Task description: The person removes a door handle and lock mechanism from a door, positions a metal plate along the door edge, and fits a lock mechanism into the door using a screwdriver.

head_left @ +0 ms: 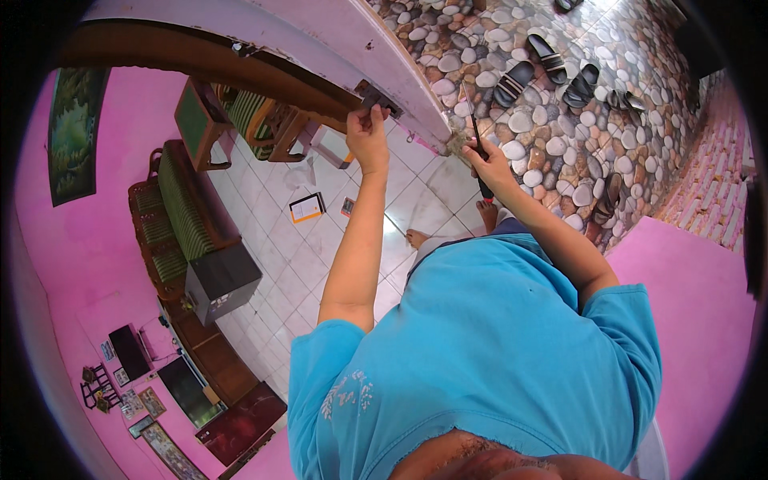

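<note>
My left hand [368,140] is raised to the pale, worn door [412,76], its fingers closed at a dark metal door lock [378,98] set in the wood. What the fingertips grip there is partly hidden by the hand. At the door's edge my right hand [492,170] is closed around a screwdriver [485,190] with a red and black handle. Its thin dark shaft sticks up beyond the fingers. A ragged greyish patch [457,143] shows on the door edge beside those fingers.
Several sandals [512,83] lie on the pebble-patterned floor [520,122] at the right. On the white tiles [276,264] are a small booklet or box [307,208] and a clear plastic bag [300,173]. A green striped sofa [188,196] and a dark cabinet [224,280] stand left.
</note>
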Available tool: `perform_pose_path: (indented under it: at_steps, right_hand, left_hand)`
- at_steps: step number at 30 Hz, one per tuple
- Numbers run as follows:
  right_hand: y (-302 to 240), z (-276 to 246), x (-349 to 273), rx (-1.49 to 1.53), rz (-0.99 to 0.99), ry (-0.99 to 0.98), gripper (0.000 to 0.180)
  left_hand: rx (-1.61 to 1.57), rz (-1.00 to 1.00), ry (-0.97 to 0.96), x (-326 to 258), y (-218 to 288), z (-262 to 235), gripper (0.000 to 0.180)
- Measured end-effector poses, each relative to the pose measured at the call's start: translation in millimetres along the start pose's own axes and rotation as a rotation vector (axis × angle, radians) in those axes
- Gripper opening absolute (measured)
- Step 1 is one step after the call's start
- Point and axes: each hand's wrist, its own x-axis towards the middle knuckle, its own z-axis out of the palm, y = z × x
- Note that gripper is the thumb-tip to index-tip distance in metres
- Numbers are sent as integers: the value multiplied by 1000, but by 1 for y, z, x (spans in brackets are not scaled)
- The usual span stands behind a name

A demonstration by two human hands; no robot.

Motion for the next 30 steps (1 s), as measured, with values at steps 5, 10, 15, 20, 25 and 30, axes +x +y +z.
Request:
perform_pose_path:
  at_steps: [5,10,15,20,25,30]
  right_hand:
    - [-3,4,-1,5,16,-2,23]
    - [-6,7,-3,5,9,-14,24]
    - [-11,9,-6,-24,2,-22,24]
    - [-6,5,-5,-6,4,-7,24]
    - [-10,1,-7,-36,-8,-2,24]
    - [-8,-3,-11,-35,-1,-9,25]
  left_hand:
    - [67,25,40,-3,5,5,20]
    - [78,51,44,-3,3,7,21]
    - [89,99,53,-1,-4,5,23]
    - [146,123,59,-1,4,8,18]
    - [192,148,70,-3,2,9,21]
    - [140,155,72,-1,-5,5,20]
